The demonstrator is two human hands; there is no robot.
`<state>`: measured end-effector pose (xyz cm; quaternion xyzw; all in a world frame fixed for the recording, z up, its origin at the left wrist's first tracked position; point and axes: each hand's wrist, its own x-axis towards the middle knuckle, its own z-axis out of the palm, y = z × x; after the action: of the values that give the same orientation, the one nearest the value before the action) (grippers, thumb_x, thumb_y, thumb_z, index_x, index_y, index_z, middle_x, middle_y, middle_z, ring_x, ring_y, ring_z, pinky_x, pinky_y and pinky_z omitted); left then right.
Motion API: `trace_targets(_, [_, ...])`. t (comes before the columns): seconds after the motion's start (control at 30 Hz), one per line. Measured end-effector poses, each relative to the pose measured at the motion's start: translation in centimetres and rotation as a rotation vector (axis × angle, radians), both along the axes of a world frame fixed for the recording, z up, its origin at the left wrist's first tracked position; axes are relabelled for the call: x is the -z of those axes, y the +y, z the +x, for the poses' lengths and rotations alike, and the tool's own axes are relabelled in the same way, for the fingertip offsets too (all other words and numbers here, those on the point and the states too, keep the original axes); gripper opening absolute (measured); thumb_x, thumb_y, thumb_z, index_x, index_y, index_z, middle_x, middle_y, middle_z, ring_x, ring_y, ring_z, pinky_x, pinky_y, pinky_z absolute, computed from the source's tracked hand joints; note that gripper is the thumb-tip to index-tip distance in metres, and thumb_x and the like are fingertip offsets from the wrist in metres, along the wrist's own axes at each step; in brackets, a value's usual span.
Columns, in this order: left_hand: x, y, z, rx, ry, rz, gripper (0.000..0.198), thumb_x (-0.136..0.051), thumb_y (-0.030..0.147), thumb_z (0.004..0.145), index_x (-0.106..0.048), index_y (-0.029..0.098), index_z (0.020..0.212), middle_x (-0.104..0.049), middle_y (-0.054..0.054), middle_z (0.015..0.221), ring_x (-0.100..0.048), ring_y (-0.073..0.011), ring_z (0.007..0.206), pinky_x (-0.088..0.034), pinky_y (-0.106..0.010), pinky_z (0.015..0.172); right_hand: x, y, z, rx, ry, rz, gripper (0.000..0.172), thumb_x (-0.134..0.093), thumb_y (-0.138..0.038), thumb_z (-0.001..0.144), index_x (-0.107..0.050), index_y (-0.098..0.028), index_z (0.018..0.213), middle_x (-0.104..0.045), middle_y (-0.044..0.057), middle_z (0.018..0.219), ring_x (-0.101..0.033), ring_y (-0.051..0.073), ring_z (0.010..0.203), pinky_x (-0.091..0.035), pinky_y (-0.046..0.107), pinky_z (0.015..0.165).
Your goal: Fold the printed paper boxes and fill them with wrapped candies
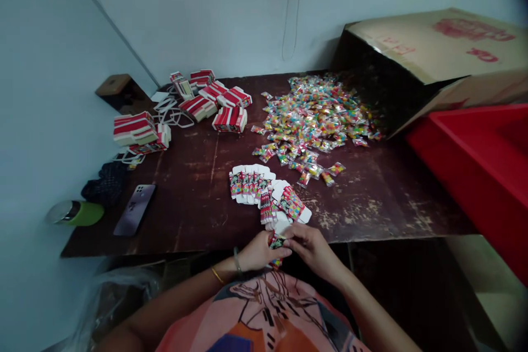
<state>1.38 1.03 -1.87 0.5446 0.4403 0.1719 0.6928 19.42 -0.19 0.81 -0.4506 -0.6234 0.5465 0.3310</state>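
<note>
At the table's front edge, my left hand [258, 252] is closed around a small printed candy box [277, 242] with a white flap. The fingers of my right hand [314, 252] pinch the same box near its upper end. Just beyond my hands lie several flattened cartons [249, 182], fanned out in an overlapping row with white flaps showing. One carton [293, 203] rests on top at the right of the fan. Farther back spreads a big heap of small clear packets of colourful candy [317, 113]; a few stray packets lie toward the cartons.
Bundles of red and white cartons [198, 107] and white loops of strap [169, 113] sit at the back left. A phone [135, 210], a green-bodied cup [88, 213] and dark cloth [106, 182] lie left. An open cardboard box [445, 49] and red bin [462, 176] stand right.
</note>
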Motion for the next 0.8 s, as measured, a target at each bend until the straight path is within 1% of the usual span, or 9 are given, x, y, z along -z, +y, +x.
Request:
trace_targets(0.1, [0.2, -0.8, -0.6, -0.109, -0.041, 0.136, 0.037, -0.069, 0.035, 0.074, -0.055, 0.016, 0.102, -0.056, 0.001, 0.078, -0.051, -0.0117, 0.071, -0.043, -0.024, 0.07, 0.6, -1.4, 0.2, -0.005, 0.015, -0.064, 0.017, -0.056, -0.029, 0.089, -0.066, -0.019, 0.08, -0.064, 0.003, 0.08, -0.056, 0.017, 0.076, -0.043, 0.027, 0.072])
trace_targets(0.17, [-0.1, -1.1, -1.1, -0.181, -0.011, 0.262, 0.041, -0.068, 0.032, 0.075, -0.051, 0.018, 0.109, -0.053, 0.003, 0.074, -0.049, -0.0102, 0.067, -0.041, -0.022, 0.067, 0.8, -2.1, 0.2, 0.017, 0.055, -0.109, 0.017, -0.057, -0.032, 0.088, -0.065, -0.019, 0.08, -0.063, 0.002, 0.079, -0.055, 0.016, 0.075, -0.042, 0.026, 0.07])
trace_targets(0.3, [-1.5, -0.7, -1.6, -0.124, 0.037, 0.339, 0.033, -0.067, 0.034, 0.077, -0.055, 0.018, 0.104, -0.051, 0.004, 0.07, -0.047, -0.0097, 0.062, -0.038, -0.021, 0.061, 0.7, -2.4, 0.1, 0.165, 0.198, -0.175, 0.02, -0.058, -0.037, 0.087, -0.059, -0.019, 0.079, -0.055, -0.001, 0.073, -0.049, 0.014, 0.069, -0.04, 0.024, 0.066])
trace_targets(0.4, [-2.4, -0.5, -1.8, -0.052, -0.059, 0.348, 0.044, -0.068, 0.038, 0.077, -0.055, 0.02, 0.114, -0.06, -0.004, 0.094, -0.054, -0.0149, 0.079, -0.042, -0.025, 0.071, -0.2, -2.0, 0.2, 0.056, 0.264, -0.225, 0.022, -0.059, -0.038, 0.087, -0.057, -0.018, 0.077, -0.053, -0.001, 0.074, -0.047, 0.013, 0.071, -0.04, 0.025, 0.068])
trace_targets(0.5, [-2.4, -0.6, -2.2, -0.026, -0.084, 0.423, 0.031, -0.065, 0.042, 0.078, -0.067, 0.017, 0.097, -0.061, -0.004, 0.086, -0.054, -0.0163, 0.078, -0.041, -0.026, 0.074, -0.5, -1.9, -0.2, -0.016, 0.292, -0.244, 0.022, -0.059, -0.038, 0.087, -0.057, -0.018, 0.078, -0.053, -0.001, 0.076, -0.048, 0.013, 0.073, -0.04, 0.025, 0.07])
trace_targets(0.57, [-1.9, -0.9, -2.6, -0.04, -0.071, 0.44, 0.031, -0.061, 0.045, 0.081, -0.071, 0.016, 0.087, -0.059, -0.003, 0.075, -0.053, -0.0154, 0.072, -0.04, -0.026, 0.071, 0.0, -2.3, -1.0, 0.08, 0.365, -0.277, 0.019, -0.058, -0.039, 0.088, -0.058, -0.02, 0.093, -0.052, -0.003, 0.071, -0.049, 0.013, 0.068, -0.04, 0.025, 0.067])
trace_targets(0.63, [-1.3, -1.3, -3.1, -0.038, -0.064, 0.424, 0.041, -0.048, 0.049, 0.087, -0.073, 0.017, 0.091, -0.058, -0.004, 0.074, -0.052, -0.0151, 0.07, -0.04, -0.026, 0.069, 1.1, -2.9, -1.9, 0.227, 0.489, -0.379, 0.028, -0.06, -0.039, 0.086, -0.052, -0.024, 0.109, -0.051, -0.005, 0.068, -0.048, 0.011, 0.06, -0.04, 0.023, 0.061])
trace_targets(0.7, [-0.9, -1.6, -3.3, -0.016, -0.069, 0.371, 0.05, -0.035, 0.05, 0.092, -0.073, 0.018, 0.1, -0.059, -0.005, 0.079, -0.052, -0.0155, 0.072, -0.04, -0.026, 0.069, 2.0, -3.5, -2.6, 0.308, 0.624, -0.568, 0.039, -0.068, -0.037, 0.08, -0.05, -0.025, 0.113, -0.052, -0.006, 0.068, -0.044, 0.008, 0.051, -0.038, 0.019, 0.052])
trace_targets(0.8, [-1.1, -2.0, -2.7, -0.072, -0.102, 0.173, 0.04, -0.044, 0.043, 0.09, -0.07, 0.019, 0.108, -0.061, -0.005, 0.086, -0.055, -0.0175, 0.082, -0.041, -0.028, 0.078, 2.3, -3.5, -2.5, 0.231, 0.752, -0.847, 0.042, -0.078, -0.029, 0.068, -0.057, -0.022, 0.104, -0.055, -0.005, 0.072, -0.039, 0.004, 0.046, -0.032, 0.015, 0.043])
